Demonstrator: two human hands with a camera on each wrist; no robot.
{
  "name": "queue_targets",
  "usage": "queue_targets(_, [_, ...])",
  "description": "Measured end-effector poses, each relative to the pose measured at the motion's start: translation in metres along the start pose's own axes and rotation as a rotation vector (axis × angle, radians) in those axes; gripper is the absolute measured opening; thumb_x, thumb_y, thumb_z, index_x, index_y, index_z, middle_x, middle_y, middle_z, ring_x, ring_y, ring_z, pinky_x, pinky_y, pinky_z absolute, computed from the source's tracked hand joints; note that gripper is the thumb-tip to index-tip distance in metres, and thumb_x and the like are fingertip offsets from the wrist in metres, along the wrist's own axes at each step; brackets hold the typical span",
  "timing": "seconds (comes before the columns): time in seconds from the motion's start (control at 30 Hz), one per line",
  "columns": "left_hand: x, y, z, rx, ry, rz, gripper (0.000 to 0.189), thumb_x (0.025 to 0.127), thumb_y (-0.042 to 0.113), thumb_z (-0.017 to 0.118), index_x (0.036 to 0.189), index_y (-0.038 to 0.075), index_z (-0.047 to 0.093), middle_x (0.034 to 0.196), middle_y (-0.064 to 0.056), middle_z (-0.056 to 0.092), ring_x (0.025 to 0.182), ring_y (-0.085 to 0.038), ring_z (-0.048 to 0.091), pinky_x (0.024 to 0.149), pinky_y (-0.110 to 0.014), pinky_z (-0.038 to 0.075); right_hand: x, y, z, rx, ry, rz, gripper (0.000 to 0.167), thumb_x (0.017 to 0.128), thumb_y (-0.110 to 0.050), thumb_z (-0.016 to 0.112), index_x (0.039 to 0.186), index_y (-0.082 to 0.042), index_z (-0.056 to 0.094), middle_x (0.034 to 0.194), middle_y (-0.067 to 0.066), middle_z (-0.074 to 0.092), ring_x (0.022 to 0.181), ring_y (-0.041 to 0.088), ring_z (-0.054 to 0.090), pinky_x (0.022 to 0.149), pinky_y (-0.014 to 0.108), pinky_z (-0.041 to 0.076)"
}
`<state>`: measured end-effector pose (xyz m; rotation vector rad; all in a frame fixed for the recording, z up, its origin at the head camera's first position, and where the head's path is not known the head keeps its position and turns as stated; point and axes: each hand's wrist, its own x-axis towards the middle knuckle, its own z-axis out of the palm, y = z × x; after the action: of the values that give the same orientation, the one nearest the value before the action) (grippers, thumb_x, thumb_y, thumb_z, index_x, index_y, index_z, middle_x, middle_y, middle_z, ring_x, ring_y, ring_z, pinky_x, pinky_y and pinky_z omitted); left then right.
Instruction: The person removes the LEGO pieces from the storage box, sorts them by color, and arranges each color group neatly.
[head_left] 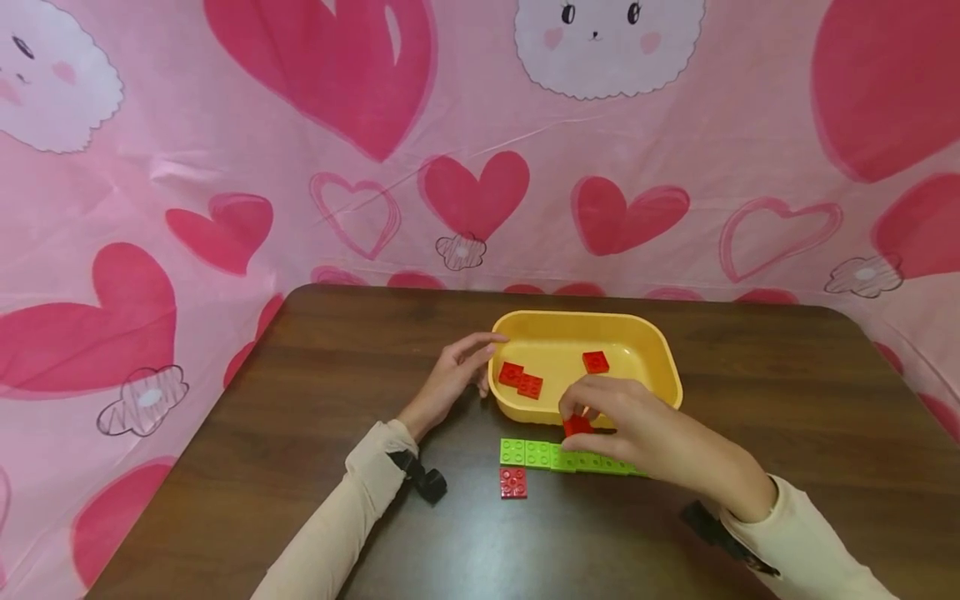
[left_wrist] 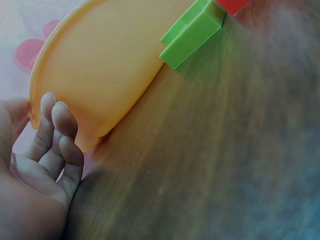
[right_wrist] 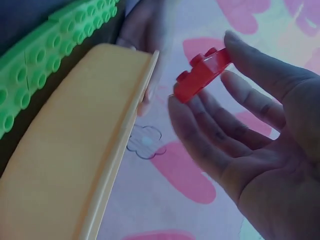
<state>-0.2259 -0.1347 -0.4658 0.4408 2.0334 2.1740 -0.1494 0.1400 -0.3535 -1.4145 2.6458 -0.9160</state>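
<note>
Between thumb and fingertips my right hand (head_left: 626,421) pinches a red building brick (right_wrist: 202,75), held up over the near rim of the yellow tub (head_left: 585,321). My left hand (head_left: 459,367) is at the tub's left end, fingers at the rim and only loosely bent. Inside the tub lie a few more red bricks (head_left: 596,362). In front of it runs a row of green bricks (head_left: 537,453), its right part hidden by my right hand. One red brick (head_left: 513,483) sits against the near side of the row's left end.
Everything stands on a dark wooden table (head_left: 360,350). Behind it hangs a pink cloth (head_left: 555,142) printed with hearts. Black camera straps (head_left: 420,475) are on both wrists.
</note>
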Motion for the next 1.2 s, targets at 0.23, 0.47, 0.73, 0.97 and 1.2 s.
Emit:
queue_targets(0.23, [0.002, -0.001, 0.0, 0.015, -0.003, 0.019, 0.032, 0.103, 0.027, 0.056, 0.129, 0.01, 0.064, 0.093, -0.014, 0.059, 0.059, -0.016, 0.054, 0.054, -0.027, 0.052, -0.011, -0.011, 0.01, -0.074, 0.071, -0.087, 0.031, 0.085, -0.041, 0.076, 0.107, -0.021, 0.068, 0.104, -0.012, 0.062, 0.091, 0.006, 0.059, 0.082, 0.024, 0.056])
queue_targets(0.47, [0.001, -0.001, -0.002, 0.028, 0.004, 0.011, 0.029, 0.103, 0.027, 0.056, 0.127, 0.014, 0.065, 0.095, -0.013, 0.06, 0.059, -0.017, 0.053, 0.053, -0.027, 0.052, -0.017, -0.011, 0.018, -0.039, 0.036, -0.054, 0.027, 0.093, -0.035, 0.071, 0.117, -0.023, 0.068, 0.109, -0.015, 0.063, 0.093, 0.004, 0.06, 0.083, 0.026, 0.055])
queue_targets(0.73, [-0.001, -0.002, -0.003, 0.02, 0.004, 0.007, 0.03, 0.103, 0.026, 0.056, 0.128, 0.013, 0.065, 0.095, -0.015, 0.059, 0.059, -0.017, 0.053, 0.053, -0.026, 0.051, -0.013, 0.021, 0.019, 0.12, 0.123, 0.14, 0.02, 0.098, -0.002, 0.06, 0.113, -0.014, 0.065, 0.084, -0.01, 0.06, 0.071, 0.005, 0.056, 0.065, 0.024, 0.053])
queue_targets(0.97, [0.0, -0.001, -0.002, 0.02, 0.0, 0.014, 0.03, 0.103, 0.026, 0.056, 0.129, 0.012, 0.065, 0.095, -0.014, 0.059, 0.06, -0.018, 0.053, 0.054, -0.027, 0.052, -0.014, 0.03, 0.017, 0.25, 0.062, 0.278, 0.014, 0.096, -0.017, 0.067, 0.109, -0.018, 0.063, 0.085, -0.004, 0.062, 0.069, 0.01, 0.059, 0.062, 0.028, 0.056])
queue_targets(1.2, [0.001, -0.003, -0.002, 0.027, -0.001, 0.017, 0.032, 0.103, 0.027, 0.056, 0.13, 0.011, 0.064, 0.103, -0.021, 0.059, 0.06, -0.018, 0.053, 0.054, -0.027, 0.052, -0.016, 0.009, 0.023, 0.17, -0.05, 0.143, 0.033, 0.087, -0.015, 0.078, 0.115, -0.025, 0.065, 0.108, -0.012, 0.067, 0.096, 0.006, 0.06, 0.088, 0.029, 0.053])
